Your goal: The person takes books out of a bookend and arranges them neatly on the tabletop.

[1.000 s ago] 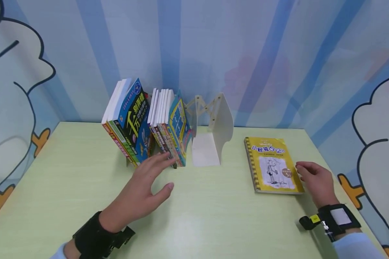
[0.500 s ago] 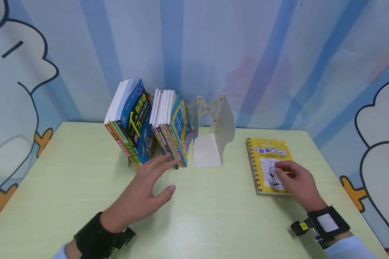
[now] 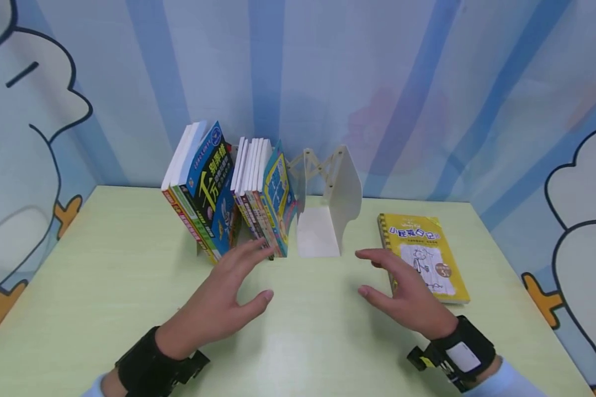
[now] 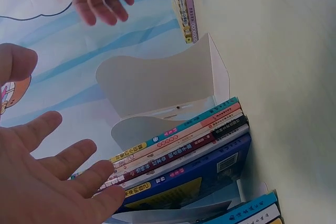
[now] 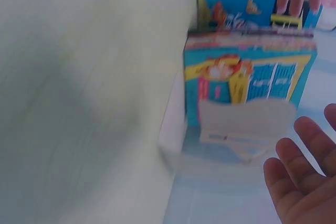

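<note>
Both spread, holding nothing: left grip (image 3: 218, 306), right grip (image 3: 408, 294). Yellow rectangular paperback (image 3: 434, 256) lies near far right corner of pale-green surface (image 3: 323, 331); probably light, bendy, slick-covered; best pinched across long edges.

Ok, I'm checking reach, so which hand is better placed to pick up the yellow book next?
Probably the right hand: it's empty and overlaps the yellow book in the head view. The left hand is farther off, near the other books.

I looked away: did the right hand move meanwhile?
Yes, the right hand went left, from the right edge of the yellow book to its lower left.
</note>
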Demonstrator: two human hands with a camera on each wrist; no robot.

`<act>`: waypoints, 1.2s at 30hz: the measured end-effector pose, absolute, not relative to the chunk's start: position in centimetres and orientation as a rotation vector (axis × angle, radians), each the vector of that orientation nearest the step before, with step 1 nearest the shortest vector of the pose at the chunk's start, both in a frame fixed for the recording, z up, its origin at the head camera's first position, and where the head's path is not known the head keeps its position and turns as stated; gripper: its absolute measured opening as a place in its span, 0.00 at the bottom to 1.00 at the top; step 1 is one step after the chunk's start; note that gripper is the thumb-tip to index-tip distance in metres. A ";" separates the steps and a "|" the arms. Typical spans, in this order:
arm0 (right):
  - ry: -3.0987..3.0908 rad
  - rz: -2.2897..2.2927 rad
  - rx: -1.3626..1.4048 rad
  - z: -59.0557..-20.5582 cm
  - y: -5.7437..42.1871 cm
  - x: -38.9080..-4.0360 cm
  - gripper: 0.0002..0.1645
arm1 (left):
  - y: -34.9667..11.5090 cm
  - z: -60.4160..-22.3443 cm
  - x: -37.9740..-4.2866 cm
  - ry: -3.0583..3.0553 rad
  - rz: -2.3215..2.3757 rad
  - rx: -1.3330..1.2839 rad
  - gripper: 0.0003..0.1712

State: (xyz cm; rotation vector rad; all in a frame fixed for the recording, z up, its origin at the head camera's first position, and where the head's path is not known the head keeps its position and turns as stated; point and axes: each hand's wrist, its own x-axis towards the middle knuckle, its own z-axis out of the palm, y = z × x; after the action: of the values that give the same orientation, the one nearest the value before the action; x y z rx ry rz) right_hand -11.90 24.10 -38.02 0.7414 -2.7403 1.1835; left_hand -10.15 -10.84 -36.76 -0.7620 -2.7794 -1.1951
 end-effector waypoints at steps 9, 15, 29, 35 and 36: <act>-2.757 1.204 0.907 -36.7 21.4 -10.3 0.38 | -10.5 -36.7 -9.9 -2.761 -1.205 -0.796 0.38; -2.772 1.193 0.949 -36.8 21.0 -9.9 0.42 | -10.2 -36.5 -9.8 -2.785 -1.191 -0.792 0.39; -2.821 1.168 0.900 -36.9 21.2 -9.7 0.40 | -9.4 -35.5 -11.0 -2.661 -1.016 -0.883 0.32; -2.833 1.151 0.893 -37.1 21.4 -9.7 0.39 | -8.7 -33.7 -13.2 -2.490 -0.842 -0.939 0.30; -2.828 1.155 0.899 -37.2 21.4 -9.7 0.39 | -8.6 -33.4 -13.7 -2.471 -0.797 -0.939 0.30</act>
State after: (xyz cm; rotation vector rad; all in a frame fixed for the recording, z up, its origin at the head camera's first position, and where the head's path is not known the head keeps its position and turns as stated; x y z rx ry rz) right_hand -9.65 21.36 -37.17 0.8986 -2.8278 1.1553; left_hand -13.66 -8.56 -33.44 -0.9394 -2.4711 -0.7968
